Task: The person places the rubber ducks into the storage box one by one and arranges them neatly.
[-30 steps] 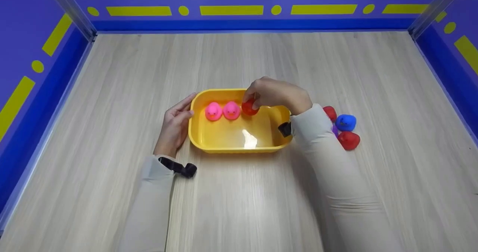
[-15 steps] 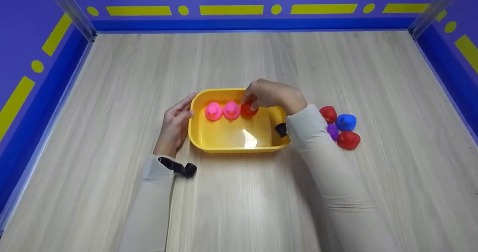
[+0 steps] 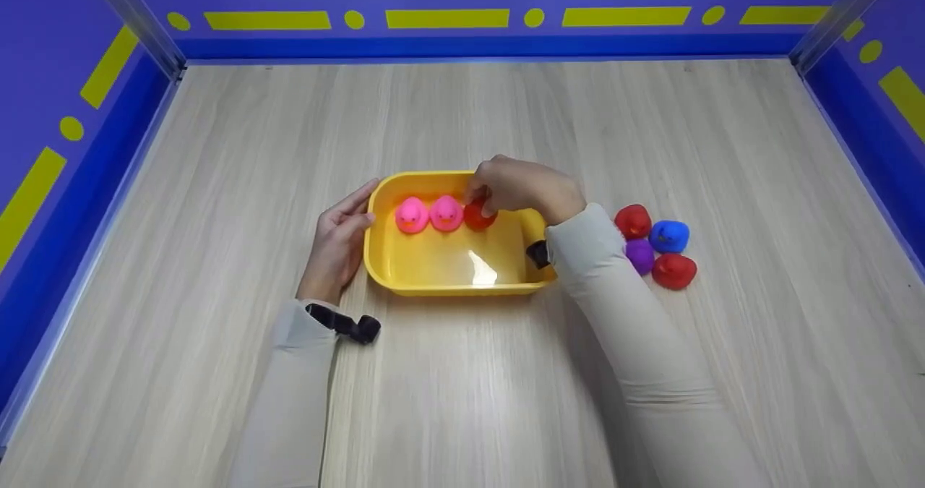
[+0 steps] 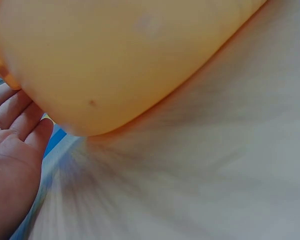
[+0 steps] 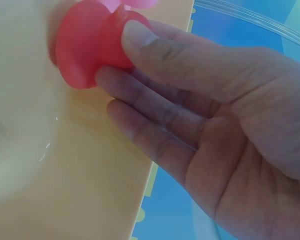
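My right hand (image 3: 526,186) reaches over the far wall of a yellow plastic tub (image 3: 433,290). Its thumb and fingers pinch a red rubber duck (image 3: 479,216) low inside the tub; the right wrist view shows the thumb (image 5: 140,37) pressed on the duck's side. Two pink rubber ducks (image 3: 412,215) sit side by side to the left of the red one, facing me. At the tub's left end, my left hand (image 3: 338,238) rests along the outer wall, thumb at the rim. The left wrist view shows its fingers (image 4: 20,110) fairly straight against the tub.
Right of the tub, a cluster of rubber ducks lies on the wooden table (image 3: 462,401): two red ones (image 3: 675,271), a blue one (image 3: 670,237) and a purple one (image 3: 639,257). Blue panels (image 3: 462,47) with yellow marks border the table's back and sides.
My right hand has shifted slightly left and lower with the red duck, closer to the pink ducks. The sleeve has uncovered more of the purple duck. My left hand stays put.
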Demonstrator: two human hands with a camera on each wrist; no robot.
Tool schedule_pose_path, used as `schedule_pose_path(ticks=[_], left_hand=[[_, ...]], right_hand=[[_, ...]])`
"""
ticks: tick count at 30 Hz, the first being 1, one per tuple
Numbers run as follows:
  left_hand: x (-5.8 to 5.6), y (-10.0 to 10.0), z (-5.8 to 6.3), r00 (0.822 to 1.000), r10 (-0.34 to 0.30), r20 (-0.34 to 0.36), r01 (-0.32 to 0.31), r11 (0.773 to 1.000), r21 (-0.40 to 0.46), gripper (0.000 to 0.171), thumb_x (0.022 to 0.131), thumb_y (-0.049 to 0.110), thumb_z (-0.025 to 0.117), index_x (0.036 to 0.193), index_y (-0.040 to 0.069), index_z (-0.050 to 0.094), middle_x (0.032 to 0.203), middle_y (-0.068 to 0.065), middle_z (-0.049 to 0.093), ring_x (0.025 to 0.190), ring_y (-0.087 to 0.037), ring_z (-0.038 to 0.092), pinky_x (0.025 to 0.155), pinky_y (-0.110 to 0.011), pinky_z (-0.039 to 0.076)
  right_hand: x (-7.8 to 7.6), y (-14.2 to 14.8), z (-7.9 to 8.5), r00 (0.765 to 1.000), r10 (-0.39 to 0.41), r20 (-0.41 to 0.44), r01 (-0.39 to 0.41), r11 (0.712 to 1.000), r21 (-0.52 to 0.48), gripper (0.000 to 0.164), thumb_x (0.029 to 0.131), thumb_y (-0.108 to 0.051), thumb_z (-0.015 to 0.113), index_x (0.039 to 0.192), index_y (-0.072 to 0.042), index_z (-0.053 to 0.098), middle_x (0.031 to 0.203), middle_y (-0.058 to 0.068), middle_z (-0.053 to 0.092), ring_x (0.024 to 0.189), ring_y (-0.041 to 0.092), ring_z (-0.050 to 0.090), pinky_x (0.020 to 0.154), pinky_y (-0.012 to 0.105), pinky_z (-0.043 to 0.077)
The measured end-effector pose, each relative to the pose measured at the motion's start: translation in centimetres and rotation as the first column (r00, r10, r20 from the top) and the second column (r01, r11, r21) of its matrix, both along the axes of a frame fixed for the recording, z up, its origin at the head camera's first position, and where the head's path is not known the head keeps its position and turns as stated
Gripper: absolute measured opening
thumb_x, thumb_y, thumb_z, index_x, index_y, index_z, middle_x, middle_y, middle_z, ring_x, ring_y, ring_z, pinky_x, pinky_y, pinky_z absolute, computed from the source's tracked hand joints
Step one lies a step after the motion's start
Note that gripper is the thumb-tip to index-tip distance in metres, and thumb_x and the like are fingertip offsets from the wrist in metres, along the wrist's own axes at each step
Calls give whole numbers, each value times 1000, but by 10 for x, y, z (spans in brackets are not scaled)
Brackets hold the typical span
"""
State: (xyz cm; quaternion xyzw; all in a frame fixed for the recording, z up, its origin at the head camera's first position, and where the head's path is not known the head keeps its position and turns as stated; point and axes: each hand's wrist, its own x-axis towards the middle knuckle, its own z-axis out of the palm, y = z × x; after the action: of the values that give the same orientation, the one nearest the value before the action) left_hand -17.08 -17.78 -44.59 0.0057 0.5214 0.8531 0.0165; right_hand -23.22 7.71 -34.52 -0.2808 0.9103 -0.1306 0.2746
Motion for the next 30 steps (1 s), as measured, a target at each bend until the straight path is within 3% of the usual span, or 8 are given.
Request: schedule_pose_path(ticks=[21,30], left_hand=[[0,-1,1,1000,-13,13,13,1000,11,55,86,-12,43,140,-12,37,149,-23,38,137,-24,41,114,-35,34],[0,-1,0,1000,-9,12,9,1000,12,55,85,-12,43,139,-13,38,148,-23,40,137,-24,41,114,-34,35]], right_hand=[[1,1,-5,1000,25,-10,-25,999,-31,29,86,0,66,114,-9,70,107,7,67,97,23,57,92,33,53],[5,5,1,1000,14,-26,-14,1000,0,35,87,-4,66,121,-13,67,114,5,66,102,23,57,95,34,53]])
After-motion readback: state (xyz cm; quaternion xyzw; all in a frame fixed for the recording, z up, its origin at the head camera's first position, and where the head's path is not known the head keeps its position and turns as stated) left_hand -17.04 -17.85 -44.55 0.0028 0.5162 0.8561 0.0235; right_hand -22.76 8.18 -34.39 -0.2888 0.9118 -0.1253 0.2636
